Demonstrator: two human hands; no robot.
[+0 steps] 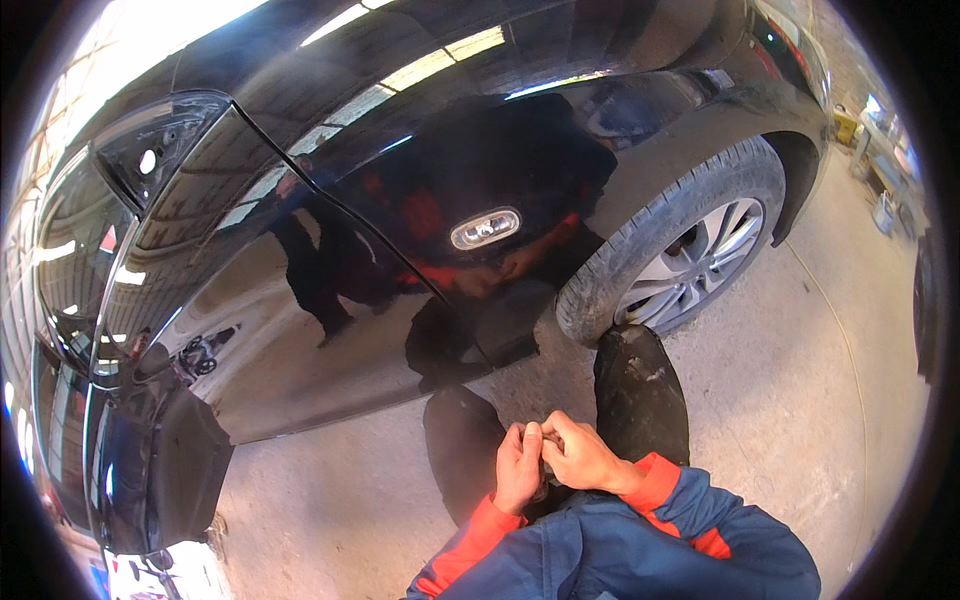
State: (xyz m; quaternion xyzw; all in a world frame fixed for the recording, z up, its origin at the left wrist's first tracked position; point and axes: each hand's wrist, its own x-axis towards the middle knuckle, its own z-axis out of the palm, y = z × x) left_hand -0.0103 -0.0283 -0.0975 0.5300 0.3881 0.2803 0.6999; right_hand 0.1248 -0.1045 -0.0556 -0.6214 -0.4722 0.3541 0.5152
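My left hand (516,470) and my right hand (585,456) meet in front of me between my knees, thumbs and fingertips pinched together. Whatever lies in the pinch is too small or too covered to make out. Beyond them stands the glossy black flank of a car (370,350). An oval clear side lamp (486,229) sits in its fender, well apart from both hands. To the right of the lamp is the front wheel (690,265), with a dusty tire and silver spokes.
My dark-trousered knees (641,390) are bent close to the car. A thin hose or cord (850,345) runs along the concrete floor (755,390) at right. Bench-like clutter (885,165) with a metal can stands at far right. A dark panel (180,465) juts out at left.
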